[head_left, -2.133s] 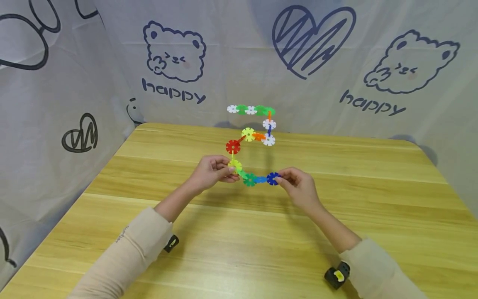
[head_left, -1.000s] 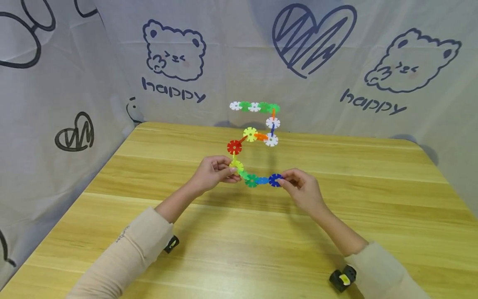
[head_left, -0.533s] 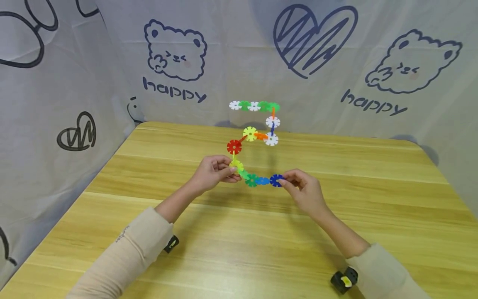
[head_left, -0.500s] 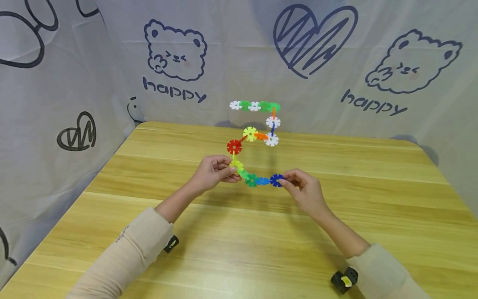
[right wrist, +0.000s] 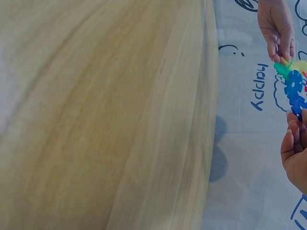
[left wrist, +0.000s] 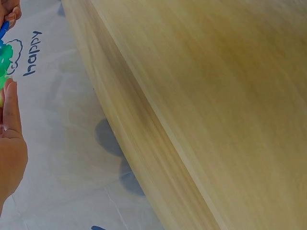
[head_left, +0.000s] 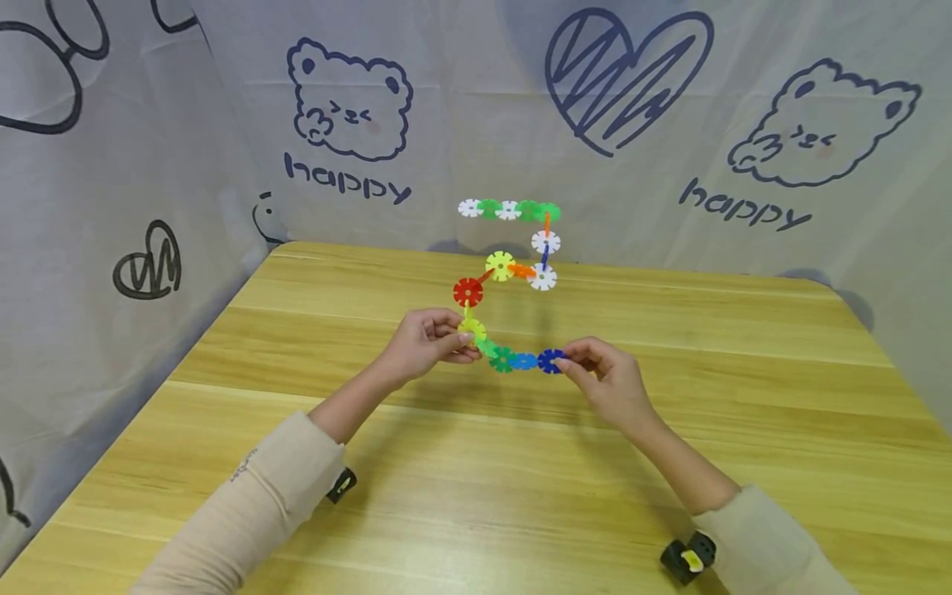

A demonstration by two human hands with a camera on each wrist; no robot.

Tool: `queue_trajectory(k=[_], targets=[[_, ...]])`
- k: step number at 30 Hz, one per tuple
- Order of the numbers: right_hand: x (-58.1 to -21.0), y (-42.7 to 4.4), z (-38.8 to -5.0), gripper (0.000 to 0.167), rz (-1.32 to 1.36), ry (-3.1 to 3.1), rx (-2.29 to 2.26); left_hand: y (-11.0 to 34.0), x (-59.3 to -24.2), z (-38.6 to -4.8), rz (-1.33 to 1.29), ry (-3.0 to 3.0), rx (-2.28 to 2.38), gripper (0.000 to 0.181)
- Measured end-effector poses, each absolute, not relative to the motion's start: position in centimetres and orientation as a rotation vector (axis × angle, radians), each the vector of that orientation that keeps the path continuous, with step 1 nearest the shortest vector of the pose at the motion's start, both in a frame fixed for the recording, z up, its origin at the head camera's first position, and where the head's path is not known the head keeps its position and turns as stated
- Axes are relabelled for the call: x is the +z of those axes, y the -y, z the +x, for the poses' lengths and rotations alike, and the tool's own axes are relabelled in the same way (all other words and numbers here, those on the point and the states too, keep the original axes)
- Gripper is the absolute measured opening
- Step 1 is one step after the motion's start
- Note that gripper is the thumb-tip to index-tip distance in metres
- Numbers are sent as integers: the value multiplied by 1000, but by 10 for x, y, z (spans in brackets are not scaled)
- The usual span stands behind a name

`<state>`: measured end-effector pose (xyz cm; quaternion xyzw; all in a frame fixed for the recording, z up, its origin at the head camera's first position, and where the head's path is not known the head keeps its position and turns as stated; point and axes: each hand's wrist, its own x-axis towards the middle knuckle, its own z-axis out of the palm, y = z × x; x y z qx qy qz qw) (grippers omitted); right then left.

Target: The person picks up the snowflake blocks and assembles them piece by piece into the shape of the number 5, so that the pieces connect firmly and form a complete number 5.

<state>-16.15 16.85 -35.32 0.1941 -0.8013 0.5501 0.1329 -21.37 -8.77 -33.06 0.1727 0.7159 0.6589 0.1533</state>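
Note:
Above the table, both hands hold up a chain of notched plastic snowflake discs point(head_left: 468, 292) in many colours. My left hand point(head_left: 422, 347) pinches a yellow disc point(head_left: 473, 330) at the lower left bend. With thumb and fingers, my right hand point(head_left: 606, 382) grips the dark blue disc point(head_left: 550, 361) at the chain's lower right end. Green and light blue discs link these two. From the yellow disc the chain climbs past red, yellow, orange and white discs to a top row of green and white ones point(head_left: 508, 210). In the right wrist view a light blue disc point(right wrist: 293, 83) shows between the hands.
The wooden table point(head_left: 476, 496) spreads beneath the hands. A pale cloth point(head_left: 476, 124) printed with bears, hearts and "happy" hangs behind it and along the left. A black device point(head_left: 687, 559) sits at the right cuff, another point(head_left: 341, 485) at the left cuff.
The chain and right hand have shifted slightly to the right since the earliest frame, and the chain's top row stands a little higher. Both hands keep their hold; the last half second brings hardly any movement.

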Motion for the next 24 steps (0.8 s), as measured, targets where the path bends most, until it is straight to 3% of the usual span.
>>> queue_trajectory(k=[24], targets=[[-351,-168,-162,6,577,2349,1522,87,-330,-212,512,-2052,1887,17]])
